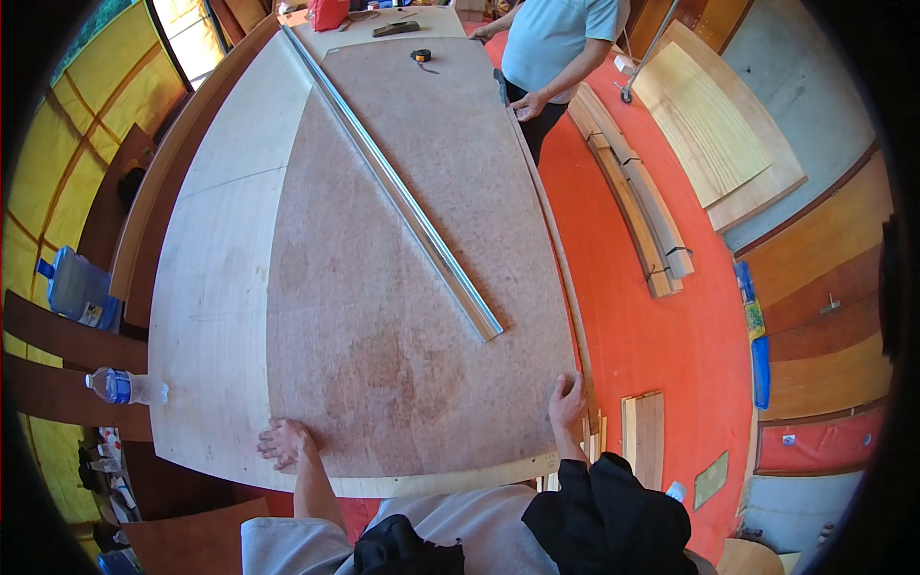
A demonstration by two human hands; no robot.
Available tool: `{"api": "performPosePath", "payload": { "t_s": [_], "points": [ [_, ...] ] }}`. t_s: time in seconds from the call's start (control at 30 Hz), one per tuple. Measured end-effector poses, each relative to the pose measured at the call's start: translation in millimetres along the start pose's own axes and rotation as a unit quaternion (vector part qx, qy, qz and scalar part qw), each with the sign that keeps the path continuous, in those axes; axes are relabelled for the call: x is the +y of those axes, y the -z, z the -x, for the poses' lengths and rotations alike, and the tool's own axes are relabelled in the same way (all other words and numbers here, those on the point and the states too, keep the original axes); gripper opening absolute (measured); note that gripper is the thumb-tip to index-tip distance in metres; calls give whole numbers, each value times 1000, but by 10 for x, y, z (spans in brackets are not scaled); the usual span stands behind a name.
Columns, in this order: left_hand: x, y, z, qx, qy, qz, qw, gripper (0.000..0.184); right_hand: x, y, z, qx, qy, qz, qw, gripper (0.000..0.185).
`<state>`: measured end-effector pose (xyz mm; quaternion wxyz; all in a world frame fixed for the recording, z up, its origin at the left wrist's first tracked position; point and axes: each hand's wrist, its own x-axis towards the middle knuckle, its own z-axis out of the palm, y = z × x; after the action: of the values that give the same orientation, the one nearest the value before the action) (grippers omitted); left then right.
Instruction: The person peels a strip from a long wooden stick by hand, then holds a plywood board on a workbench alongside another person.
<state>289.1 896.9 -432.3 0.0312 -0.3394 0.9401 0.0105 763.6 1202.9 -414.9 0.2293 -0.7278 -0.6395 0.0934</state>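
A large reddish-brown plywood sheet lies over a pale wood sheet in front of me. My left hand rests flat at the brown sheet's near left edge, fingers spread, partly on the pale wood. At the near right edge, my right hand touches the sheet with thumb and fingers apart. A long shiny metal straightedge lies diagonally across the brown sheet. Farther off, a tape measure sits on it. Another person stands at the far right, hands at the sheet's edge.
A plastic bottle lies on the left, with a large water jug behind it. Strapped wood beams lie on the red floor to the right. Boards lean by the right wall. A dark tool lies at the far end.
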Motion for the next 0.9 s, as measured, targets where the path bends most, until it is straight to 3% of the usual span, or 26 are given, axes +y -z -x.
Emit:
{"api": "performPosePath", "payload": {
  "t_s": [0.03,0.07,0.13,0.17,0.2,0.3,0.33,0.37,0.43,0.47,0.5,0.9],
  "points": [
    [-41,-227,-117,142,23,-138,980,67,2,0,6,9,7,1,1000,58],
    [-108,-671,-345,279,45,-271,920,67,-7,10,9,1,0,-5,1000,58],
    [-127,-716,-373,282,41,-272,919,67,-32,44,18,-14,-13,-17,1000,58],
    [-76,-372,-220,147,15,-140,979,67,-57,74,24,-20,-20,-8,1000,58],
    [-25,-89,-75,7,-12,-2,1000,67,-120,129,26,-27,-27,0,999,57],
    [4,-45,-36,19,-5,-11,1000,66,-115,124,27,-15,-20,16,1000,56],
    [-40,-280,-151,147,16,-152,977,66,-91,97,26,-5,-12,19,1000,56],
    [-124,-728,-376,269,36,-288,919,66,-89,92,28,0,-6,9,1000,56],
    [-100,-737,-347,266,37,-290,919,66,-69,86,23,9,8,-10,1000,56],
    [-22,-244,-109,143,19,-158,977,66,-47,80,23,10,10,-3,1000,56],
    [44,115,69,16,0,-20,1000,66,-33,62,25,12,12,3,1000,56],
    [46,257,143,2,-7,-26,1000,67,34,-42,22,12,-5,-29,999,58]
  ]
}}
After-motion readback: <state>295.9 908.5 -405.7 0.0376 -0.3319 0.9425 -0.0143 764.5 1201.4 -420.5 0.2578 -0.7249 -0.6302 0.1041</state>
